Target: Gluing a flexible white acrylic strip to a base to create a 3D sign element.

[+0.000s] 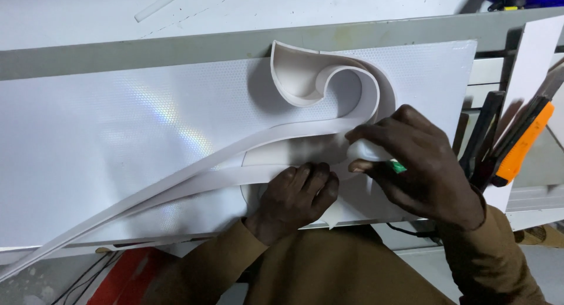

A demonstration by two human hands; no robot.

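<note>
Brown sleeves fill the bottom of the view, both forearms reaching up onto a white sheet with a fine dotted, faintly rainbow sheen. On that sheet stands a long white plastic strip on its edge: it runs in from the sheet's lower left corner, splits into two bands near the middle, and curls into a tight spiral near the sheet's top edge.

At the sheet's lower edge the left hand lies knuckles up, fingers curled down and pressed against the lower band of the strip — pinning it rather than closing around it. Just to the right of it, the right hand arches over the sheet with the wrist raised; its thumb and fingers are clenched around a small white bottle with a green part showing below the thumb. The bottle's tip points left and meets the upper band where the strip bends into the spiral.

Beyond the sheet's right edge stand dark tool handles and an orange-handled tool. Red material shows below the sheet's lower left edge.
</note>
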